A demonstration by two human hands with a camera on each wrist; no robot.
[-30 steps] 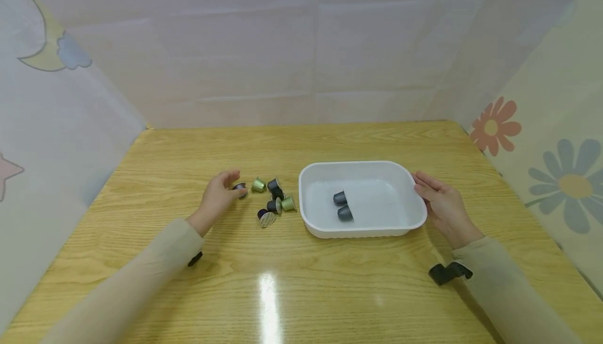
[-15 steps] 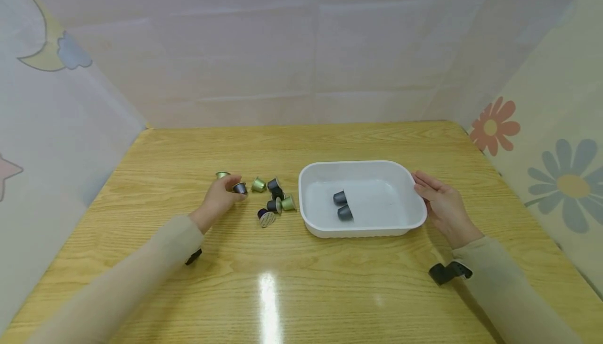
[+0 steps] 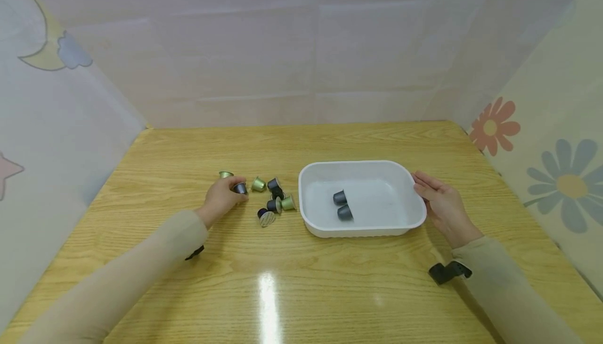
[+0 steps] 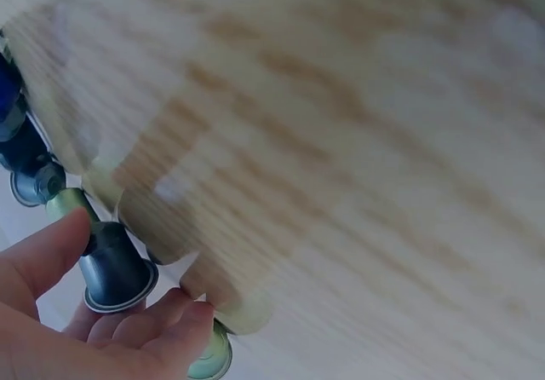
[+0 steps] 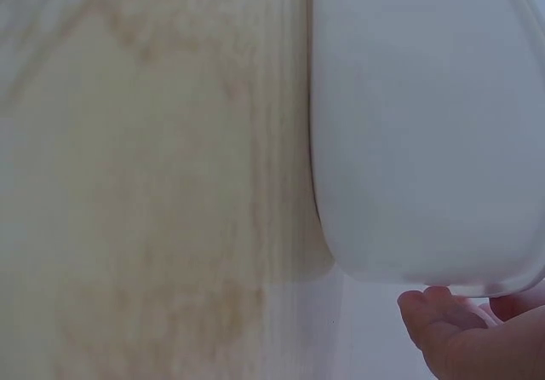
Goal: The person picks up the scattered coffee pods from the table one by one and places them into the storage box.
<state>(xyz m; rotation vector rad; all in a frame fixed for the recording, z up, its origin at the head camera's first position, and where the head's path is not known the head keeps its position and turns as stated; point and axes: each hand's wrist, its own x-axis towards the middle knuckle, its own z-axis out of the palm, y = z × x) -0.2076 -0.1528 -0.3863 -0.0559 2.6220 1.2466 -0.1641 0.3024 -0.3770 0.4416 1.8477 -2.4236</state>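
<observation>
In the head view my left hand (image 3: pixel 221 197) pinches a dark purple-grey coffee capsule (image 3: pixel 241 188) between thumb and fingers, low over the table. The left wrist view shows this dark capsule (image 4: pixel 117 269) rim down, the thumb against its side. A green capsule (image 3: pixel 225 174) sits just behind the hand, partly hidden by it. My right hand (image 3: pixel 445 208) holds the right end of a white tray (image 3: pixel 363 232), its thumb at the rim and its fingers along the outside. Two dark grey capsules, an upper capsule (image 3: pixel 339 198) and a lower capsule (image 3: pixel 345 213), lie inside the tray's left half.
Between left hand and tray lie several loose capsules: a green capsule (image 3: pixel 258 185), another green capsule (image 3: pixel 289 203), dark ones including a grey capsule (image 3: pixel 274 184), and a purple capsule (image 3: pixel 266 217) showing its pale lid. Fabric walls surround the wooden table (image 3: pixel 330 291) behind and at both sides.
The left fingers have closed round the dark capsule, which now stands more upright. The left hand has shifted slightly, and the green capsule behind it has come into view. Right hand and tray stay put.
</observation>
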